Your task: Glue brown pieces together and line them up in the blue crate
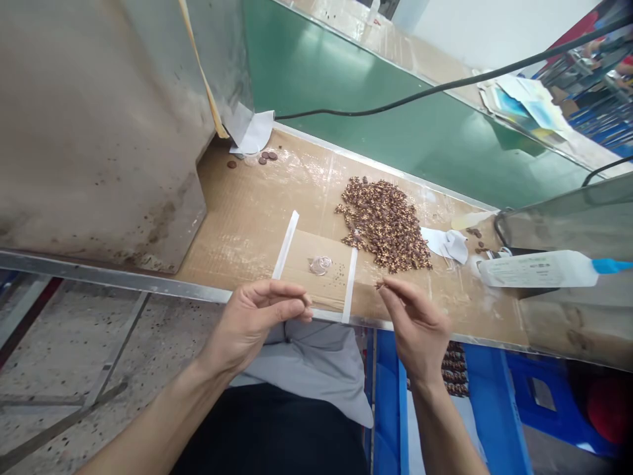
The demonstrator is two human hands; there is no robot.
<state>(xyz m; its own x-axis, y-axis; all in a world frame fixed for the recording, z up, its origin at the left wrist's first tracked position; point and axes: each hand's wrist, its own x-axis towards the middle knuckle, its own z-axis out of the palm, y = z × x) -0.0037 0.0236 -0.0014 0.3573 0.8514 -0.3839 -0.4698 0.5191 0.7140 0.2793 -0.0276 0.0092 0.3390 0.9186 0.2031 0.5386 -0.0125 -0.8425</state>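
My left hand (262,310) is over the front edge of the bench, thumb pressed against its fingers. Whatever sits in that pinch, if anything, is too small to make out. Across from it, my right hand (415,323) pinches a small dark brown piece (380,285) between thumb and fingertips. Beyond the right hand lies a heap of small brown-and-gold pieces (386,224). Between the hands and a little farther back, a small clear shiny blob (320,265) rests on a cardboard patch (306,245), with tiny specks (339,276) beside it.
White strips (285,245) border the cardboard patch. A white bottle with a blue tip (541,269) lies at the right near a crumpled paper (448,244). Brown discs (268,156) lie at the back left. Below the bench stands a blue crate (388,402). A black cable (395,99) crosses behind.
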